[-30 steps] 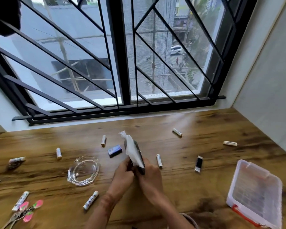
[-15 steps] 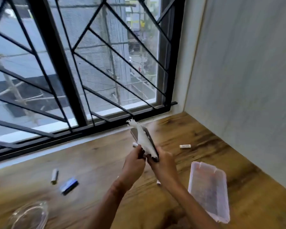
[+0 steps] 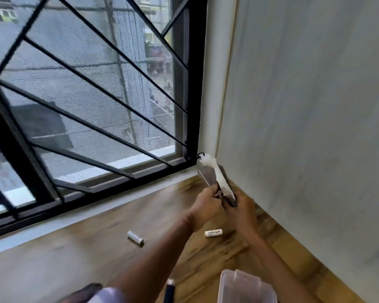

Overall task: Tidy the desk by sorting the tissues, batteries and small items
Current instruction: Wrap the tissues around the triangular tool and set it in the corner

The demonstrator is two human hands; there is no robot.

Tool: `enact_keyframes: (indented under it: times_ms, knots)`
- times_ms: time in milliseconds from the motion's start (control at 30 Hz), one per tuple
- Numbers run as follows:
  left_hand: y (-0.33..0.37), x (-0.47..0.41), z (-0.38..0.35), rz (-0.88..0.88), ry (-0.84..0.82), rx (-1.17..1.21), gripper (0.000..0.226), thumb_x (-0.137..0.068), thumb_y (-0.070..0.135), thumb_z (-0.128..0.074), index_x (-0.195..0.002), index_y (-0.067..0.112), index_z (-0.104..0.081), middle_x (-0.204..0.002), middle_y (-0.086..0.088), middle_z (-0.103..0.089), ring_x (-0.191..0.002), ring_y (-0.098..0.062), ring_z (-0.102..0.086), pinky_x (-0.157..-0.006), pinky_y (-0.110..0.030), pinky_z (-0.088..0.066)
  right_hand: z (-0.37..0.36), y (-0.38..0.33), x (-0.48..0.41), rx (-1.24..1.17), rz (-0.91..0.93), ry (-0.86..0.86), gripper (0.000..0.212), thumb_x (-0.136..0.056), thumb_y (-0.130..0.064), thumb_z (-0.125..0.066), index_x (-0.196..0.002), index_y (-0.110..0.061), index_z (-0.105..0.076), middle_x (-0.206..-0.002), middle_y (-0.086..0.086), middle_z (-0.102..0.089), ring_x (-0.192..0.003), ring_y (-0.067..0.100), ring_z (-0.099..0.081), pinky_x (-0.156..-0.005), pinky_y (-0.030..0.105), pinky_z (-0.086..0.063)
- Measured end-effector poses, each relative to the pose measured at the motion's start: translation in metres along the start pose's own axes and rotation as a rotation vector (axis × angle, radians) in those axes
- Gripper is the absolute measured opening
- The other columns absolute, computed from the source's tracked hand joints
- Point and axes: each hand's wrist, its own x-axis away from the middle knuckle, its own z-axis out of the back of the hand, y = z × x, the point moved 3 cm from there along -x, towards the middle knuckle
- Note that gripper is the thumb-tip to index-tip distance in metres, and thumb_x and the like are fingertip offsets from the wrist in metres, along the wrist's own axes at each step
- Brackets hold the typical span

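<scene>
Both hands up over the worktop (image 3: 79,254) near the rt corner by the wall. Left hand (image 3: 204,207) & right hand (image 3: 242,212) close together, both clamped on a dark flat item (image 3: 212,174) w/ a white tissue (image 3: 219,178) draped along it, tilted up twd the window grille (image 3: 101,92). Can't tell what the dark item is. Two batteries on the wood below: one (image 3: 135,238) left of the forearms, one (image 3: 213,233) btwn them. Clear plastic box (image 3: 247,287) at bottom edge, near the right forearm

Both hands at centre right of the frame, left hand (image 3: 202,205) and right hand (image 3: 242,212) gripping a dark flat holder (image 3: 228,193) with white tissue (image 3: 217,176), two white cylindrical batteries (image 3: 135,238) on the brown wooden desk (image 3: 74,259) below, clear plastic box (image 3: 245,287) at lower right
</scene>
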Motion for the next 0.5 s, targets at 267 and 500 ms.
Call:
enact_keyframes:
  times_ms: [267, 500]
  knots:
    - [-0.015, -0.088, -0.02, 0.072, -0.041, -0.035, 0.049, -0.07, 0.006, -0.039, -0.112, 0.016, -0.06, -0.114, -0.009, -0.064, -0.108, -0.022, -0.058, -0.097, -0.037, -0.048, -0.009, 0.051, -0.072, 0.062, -0.074, 0.029, 0.032, -0.083, -0.014, -0.065, -0.115, -0.011, -0.062, -0.096, 0.01, -0.07, -0.09, 0.024, -0.064, -0.076, 0.024, -0.047]
    - [-0.035, -0.116, -0.036, 0.091, -0.067, -0.001, 0.052, -0.076, -0.006, -0.039, -0.122, 0.012, -0.055, -0.12, -0.012, -0.061, -0.113, -0.026, -0.055, -0.1, -0.037, -0.046, -0.013, 0.077, -0.093, 0.131, -0.127, 0.016, 0.028, -0.082, -0.012, -0.066, -0.108, -0.005, -0.063, -0.094, 0.013, -0.07, -0.083, 0.024, -0.063, -0.06, 0.015, -0.04]
